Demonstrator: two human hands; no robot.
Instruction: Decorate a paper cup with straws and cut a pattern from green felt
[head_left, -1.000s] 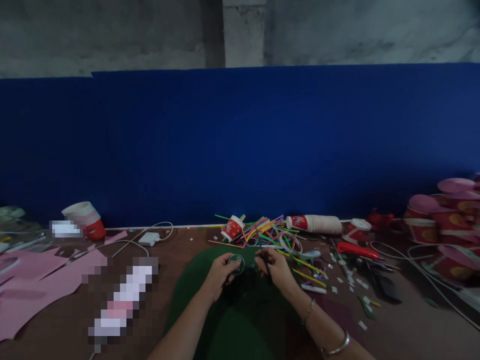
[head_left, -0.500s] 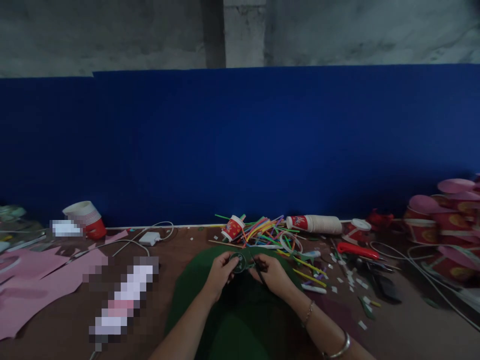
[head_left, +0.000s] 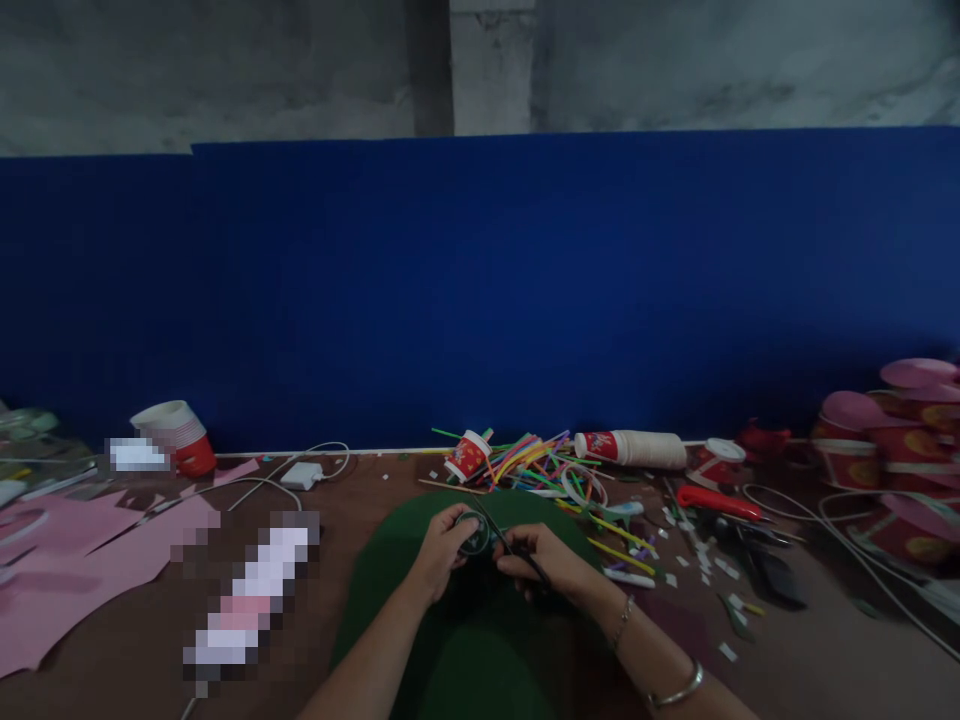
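My left hand (head_left: 441,552) pinches a small roll of tape (head_left: 475,538), its round face turned up toward me. In my right hand (head_left: 546,556) is a pair of dark scissors (head_left: 537,572), with the fingers closed about the handles. The blades point up and left, close by the roll's right edge. Between the two hands a short see-through strip seems to run, though it is too dim to be sure. Both hands are above a large dark green sheet (head_left: 450,670) with a rounded far edge.
Beyond the sheet lie a red paper cup (head_left: 469,457), a heap of colourful sticks (head_left: 525,462) and stacked cups (head_left: 637,449). A red-handled cutter (head_left: 718,502), paper scraps and cables are on the right. Pink paper (head_left: 82,580) spreads leftward, near a white adapter (head_left: 302,475).
The scissors have turned in my right hand, and their blades now point up-left beside the roll. My left hand still holds the roll in nearly the same place.
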